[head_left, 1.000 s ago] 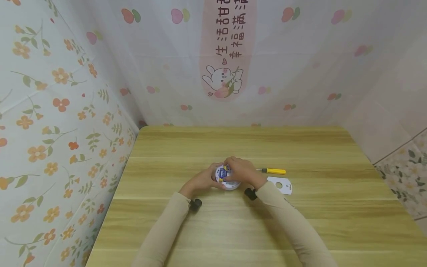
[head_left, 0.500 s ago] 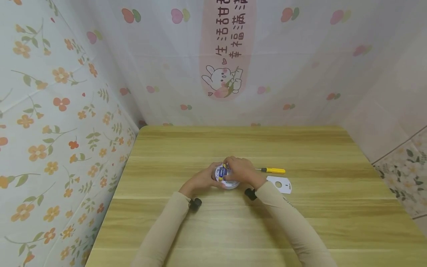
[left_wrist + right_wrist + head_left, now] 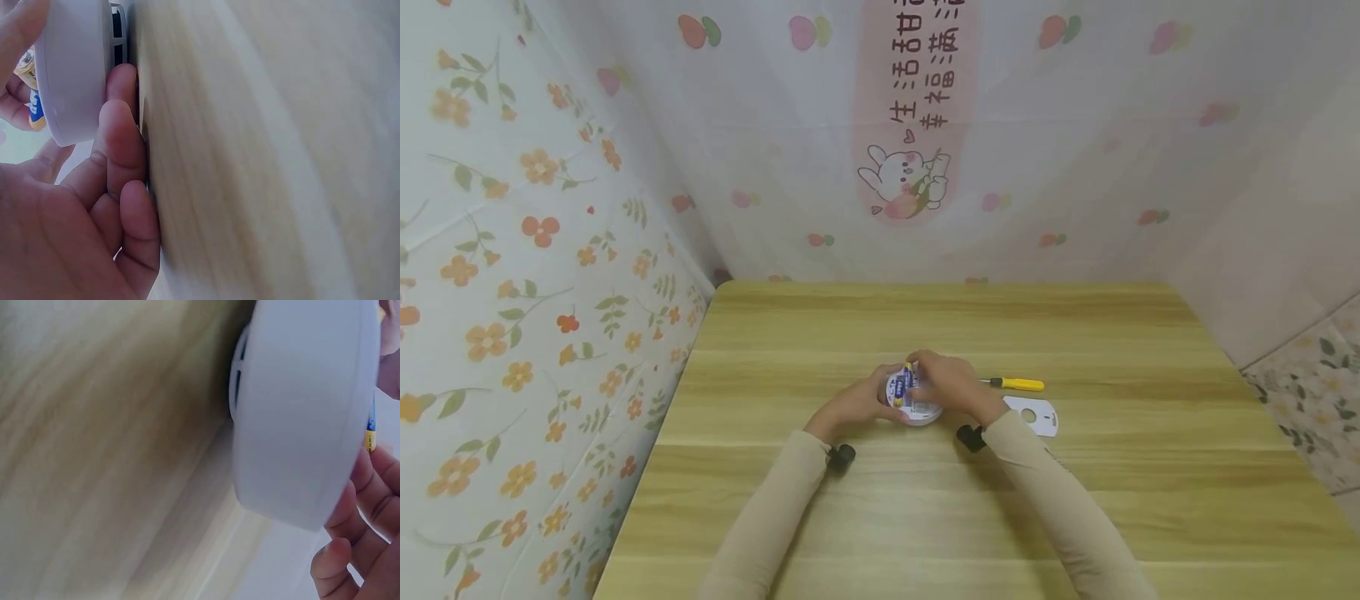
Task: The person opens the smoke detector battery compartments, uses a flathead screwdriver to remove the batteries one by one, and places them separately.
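A white round device [image 3: 916,417] lies on the wooden table, its broad side wall facing the camera in the left wrist view [image 3: 75,75] and the right wrist view [image 3: 300,412]. My left hand [image 3: 855,404] grips its left edge, with curled lower fingers [image 3: 125,144] near the tabletop. Over the device's top, my right hand [image 3: 951,383] pinches a blue-and-yellow battery [image 3: 908,379]; the battery's yellow end [image 3: 370,440] shows by the right fingertips. Fingers partly cover the device's upper face, which holds blue-and-yellow shapes.
To the right on the table [image 3: 850,525] are a screwdriver with a yellow handle [image 3: 1022,384] and a white plate with a round hole [image 3: 1041,417], partly behind my right wrist. Patterned curtains [image 3: 760,167] stand behind and at the left.
The head view has shifted slightly. Between my right fingers, more of the blue-and-yellow battery shows at its upper end. My left hand keeps its grip on the device.
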Demonstrator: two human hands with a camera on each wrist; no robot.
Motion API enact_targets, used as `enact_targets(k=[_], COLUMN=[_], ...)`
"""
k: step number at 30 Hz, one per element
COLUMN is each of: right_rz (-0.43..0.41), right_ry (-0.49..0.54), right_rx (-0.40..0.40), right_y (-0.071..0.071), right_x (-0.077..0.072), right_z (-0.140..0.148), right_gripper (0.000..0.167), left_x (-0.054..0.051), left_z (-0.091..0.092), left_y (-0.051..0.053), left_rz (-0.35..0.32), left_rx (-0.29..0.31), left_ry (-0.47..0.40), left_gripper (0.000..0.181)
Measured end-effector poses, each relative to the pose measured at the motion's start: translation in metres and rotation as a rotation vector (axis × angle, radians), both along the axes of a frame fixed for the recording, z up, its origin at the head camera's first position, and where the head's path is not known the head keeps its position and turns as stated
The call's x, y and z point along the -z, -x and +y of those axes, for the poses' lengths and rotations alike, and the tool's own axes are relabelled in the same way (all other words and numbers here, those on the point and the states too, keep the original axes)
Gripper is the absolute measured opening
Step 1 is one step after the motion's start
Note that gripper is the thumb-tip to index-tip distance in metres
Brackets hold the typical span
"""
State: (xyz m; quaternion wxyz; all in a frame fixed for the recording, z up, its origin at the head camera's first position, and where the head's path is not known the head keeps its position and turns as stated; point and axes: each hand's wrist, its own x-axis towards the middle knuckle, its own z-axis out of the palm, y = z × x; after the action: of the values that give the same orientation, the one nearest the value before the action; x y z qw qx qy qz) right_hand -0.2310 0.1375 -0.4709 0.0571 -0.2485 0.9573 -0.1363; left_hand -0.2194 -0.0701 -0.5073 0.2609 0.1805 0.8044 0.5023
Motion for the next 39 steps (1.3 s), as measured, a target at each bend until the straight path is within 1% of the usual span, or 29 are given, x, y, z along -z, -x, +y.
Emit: enact_targets(k=[2, 4, 9, 12, 14, 19, 22, 26, 29, 34, 39], right_rz=[-0.006, -0.029, -0.118, -0.13, -0.124, -0.114, -0.119, -0.126, -0.145, -0.195, -0.205], right_ry=[0.026, 0.043, 0.061, 0.066, 0.062, 0.077, 0.079, 0.074, 0.067, 0.054, 0.026], right_rx=[0.014, 0.03, 0.096, 0.136, 0.147, 0.142, 0.137, 0.124, 0.119, 0.1, 0.074], right_y=[-0.001, -0.001, -0.002, -0.004, -0.006, -0.014, -0.019, -0.024, -0.028, -0.034, -0.035], right_x=[-0.003, -0.007, -0.013, -0.014, -0.013, -0.007, -0.004, -0.001, 0.001, 0.003, 0.006], right_z=[0.004, 0.008, 0.021, 0.034, 0.044, 0.067, 0.077, 0.088, 0.094, 0.105, 0.112], right_gripper=[0.058, 0.059, 0.06, 0.059, 0.058, 0.056, 0.056, 0.055, 0.054, 0.051, 0.048], left_x=[-0.002, -0.003, -0.001, 0.0, 0.0, 0.0, 0.0, 0.0, -0.001, -0.001, -0.001], left_z=[0.002, 0.003, 0.003, 0.003, 0.003, 0.003, 0.003, 0.002, 0.003, 0.003, 0.004], left_y=[0.0, 0.0, 0.0, -0.001, -0.001, -0.002, -0.002, -0.001, 0.0, -0.001, -0.001], left_rz=[-0.008, -0.009, -0.029, -0.04, -0.034, -0.026, -0.036, -0.022, -0.013, -0.026, -0.019], left_rx=[-0.002, -0.002, -0.019, -0.028, -0.031, -0.035, -0.041, -0.042, -0.036, -0.034, -0.038], left_ry=[-0.003, -0.011, -0.02, -0.018, -0.011, 0.011, 0.002, 0.0, 0.016, 0.015, 0.006], left_gripper=[0.095, 0.095, 0.096, 0.097, 0.098, 0.099, 0.1, 0.101, 0.101, 0.1, 0.1])
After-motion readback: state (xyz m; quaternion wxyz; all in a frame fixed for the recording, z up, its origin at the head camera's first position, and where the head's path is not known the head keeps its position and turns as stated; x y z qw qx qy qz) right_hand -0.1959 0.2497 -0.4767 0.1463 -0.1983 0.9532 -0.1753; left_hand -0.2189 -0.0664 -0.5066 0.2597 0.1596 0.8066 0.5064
